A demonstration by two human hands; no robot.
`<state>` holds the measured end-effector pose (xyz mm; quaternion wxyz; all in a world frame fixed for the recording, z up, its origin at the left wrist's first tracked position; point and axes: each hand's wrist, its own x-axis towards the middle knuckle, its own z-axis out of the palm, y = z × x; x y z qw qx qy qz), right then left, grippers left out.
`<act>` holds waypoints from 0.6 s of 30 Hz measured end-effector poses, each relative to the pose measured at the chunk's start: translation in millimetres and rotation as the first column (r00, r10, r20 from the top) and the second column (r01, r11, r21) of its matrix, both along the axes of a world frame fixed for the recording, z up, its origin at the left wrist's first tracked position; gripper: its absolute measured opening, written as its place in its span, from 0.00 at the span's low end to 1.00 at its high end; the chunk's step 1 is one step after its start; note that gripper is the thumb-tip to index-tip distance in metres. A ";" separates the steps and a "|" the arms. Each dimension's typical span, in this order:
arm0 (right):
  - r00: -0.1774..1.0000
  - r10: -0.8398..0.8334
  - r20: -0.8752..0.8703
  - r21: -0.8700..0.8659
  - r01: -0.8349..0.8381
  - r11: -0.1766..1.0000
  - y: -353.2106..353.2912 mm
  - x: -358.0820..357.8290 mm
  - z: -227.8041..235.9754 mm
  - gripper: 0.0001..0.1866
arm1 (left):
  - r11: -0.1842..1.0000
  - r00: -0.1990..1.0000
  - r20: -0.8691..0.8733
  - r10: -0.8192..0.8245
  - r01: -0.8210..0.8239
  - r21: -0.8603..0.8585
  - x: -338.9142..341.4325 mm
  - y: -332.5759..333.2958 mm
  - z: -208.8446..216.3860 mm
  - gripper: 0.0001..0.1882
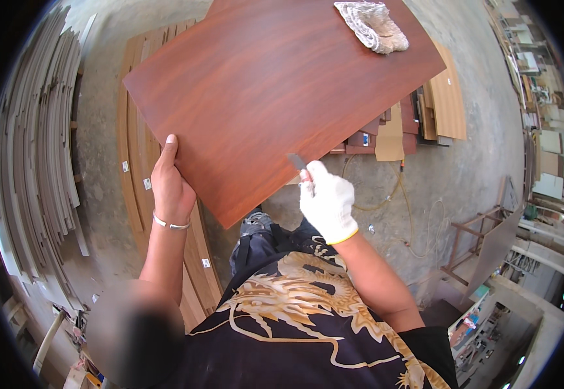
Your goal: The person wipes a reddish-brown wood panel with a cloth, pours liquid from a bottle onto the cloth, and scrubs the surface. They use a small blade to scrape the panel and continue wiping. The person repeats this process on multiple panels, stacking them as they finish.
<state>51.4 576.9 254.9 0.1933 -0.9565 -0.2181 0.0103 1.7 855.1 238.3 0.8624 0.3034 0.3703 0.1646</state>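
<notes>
A large reddish-brown wood-grain panel [275, 97] lies in front of me, tilted across the view. Bare except for a bracelet, my left hand [173, 185] grips its left edge, thumb on the top face and fingers hidden beneath. My right hand [326, 200], in a white knit glove, is closed around a small flat-bladed scraper [296, 161]. The grey blade meets or hovers just over the panel near its front edge; contact is hard to tell. Toward the far right corner of the panel rests a folded white rag [372, 26].
Long wooden boards [140, 129] lie left of and below the panel. Further left is a stack of grey strips [39, 142]. Smaller panels and cardboard [390, 139] sit under the panel's right side. A yellowish hose [402, 194] curls over the concrete floor, near a metal frame [470, 240].
</notes>
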 end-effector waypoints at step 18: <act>0.999 -0.043 -0.015 0.055 0.044 0.998 4.8 -18.0 -2.1 0.03 | 0.998 0.994 0.102 -0.047 0.050 -0.032 -3.0 1.4 -6.0 0.19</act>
